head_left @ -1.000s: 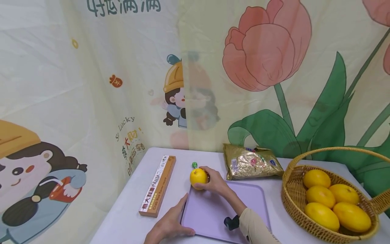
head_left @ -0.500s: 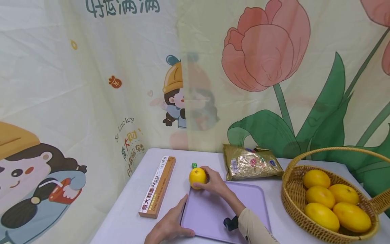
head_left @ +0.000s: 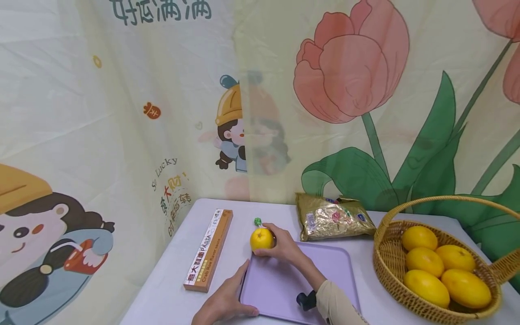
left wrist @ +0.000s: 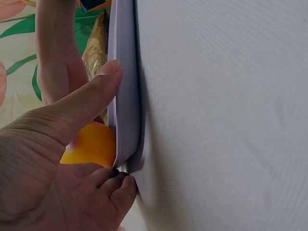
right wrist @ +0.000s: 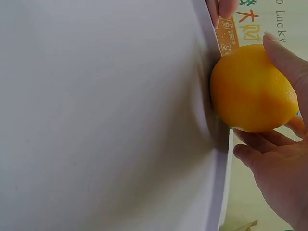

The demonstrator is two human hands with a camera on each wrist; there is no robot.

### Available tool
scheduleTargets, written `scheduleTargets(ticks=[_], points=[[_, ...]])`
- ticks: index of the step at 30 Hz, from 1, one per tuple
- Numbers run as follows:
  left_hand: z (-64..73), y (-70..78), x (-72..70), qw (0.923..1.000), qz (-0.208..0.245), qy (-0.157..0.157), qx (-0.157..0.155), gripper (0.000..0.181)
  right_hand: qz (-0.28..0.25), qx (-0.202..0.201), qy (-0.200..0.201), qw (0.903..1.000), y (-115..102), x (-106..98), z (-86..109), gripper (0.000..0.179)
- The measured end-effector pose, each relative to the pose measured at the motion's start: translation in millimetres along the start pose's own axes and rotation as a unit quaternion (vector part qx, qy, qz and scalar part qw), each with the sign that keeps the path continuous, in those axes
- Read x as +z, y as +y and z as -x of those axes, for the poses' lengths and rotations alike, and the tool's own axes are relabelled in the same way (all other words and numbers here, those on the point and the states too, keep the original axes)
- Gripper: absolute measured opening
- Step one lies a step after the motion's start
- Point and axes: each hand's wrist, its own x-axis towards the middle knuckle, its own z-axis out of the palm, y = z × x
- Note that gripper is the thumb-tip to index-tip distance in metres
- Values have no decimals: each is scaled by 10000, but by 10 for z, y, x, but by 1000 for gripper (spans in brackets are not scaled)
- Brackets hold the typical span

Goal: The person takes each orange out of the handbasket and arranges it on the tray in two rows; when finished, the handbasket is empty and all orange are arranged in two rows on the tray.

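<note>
Yellow fruit [head_left: 261, 238], one: at the far-left corner of the purple tray [head_left: 276, 286] on the worktop [head_left: 166, 302]. Right hand [head_left: 282, 243]: thumb and fingers curled round the fruit. Left hand [head_left: 223, 298]: spread, touching the tray's near-left corner. Handling, as judged: seat the fruit just inside the rim, letting go only once settled, since it may roll; steady the tray lightly. Wicker basket [head_left: 383, 271], right: five more fruits [head_left: 424, 260].

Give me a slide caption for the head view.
Right hand holding an orange at the far left corner of a purple tray, left hand touching its near left corner.
</note>
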Motion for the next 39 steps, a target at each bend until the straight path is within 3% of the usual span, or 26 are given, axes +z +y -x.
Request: scheduleTargets(ticks=[9, 13, 19, 21, 24, 27, 31, 36, 39], points=[[-35, 29, 67, 9999, 0, -82, 67, 130, -2, 115, 155, 9998, 61, -100, 128, 97], [-2, 8, 67, 9999, -29, 27, 126, 130, -95, 65, 275, 9996, -88, -271, 235, 93], [34, -18, 21, 9999, 22, 153, 61, 132, -1078, -524, 421, 9919, -519, -958, 704, 75], [39, -18, -5, 9998, -4, 191, 13, 132, -1241, -739, 546, 9880, -580, -1235, 947, 70], [46, -18, -44, 9996, -60, 265, -67, 132, -1213, -744, 825, 9864, -584, -1618, 1337, 63], [47, -26, -57, 9994, -87, 305, -166, 133, -853, -344, 1229, 9881, -498, -1935, 1712, 59], [27, -38, -39, 9991, -111, 270, -298, 133, -213, 518, 1676, 9843, -237, -2251, 2133, 61], [2, -38, -2, 9991, -112, 211, -365, 133, 75, 1511, 1741, 9730, 136, -2435, 2466, 70], [-10, -37, 22, 9990, -87, 179, -395, 133, 69, 1756, 1733, 9691, 300, -2459, 2575, 75]])
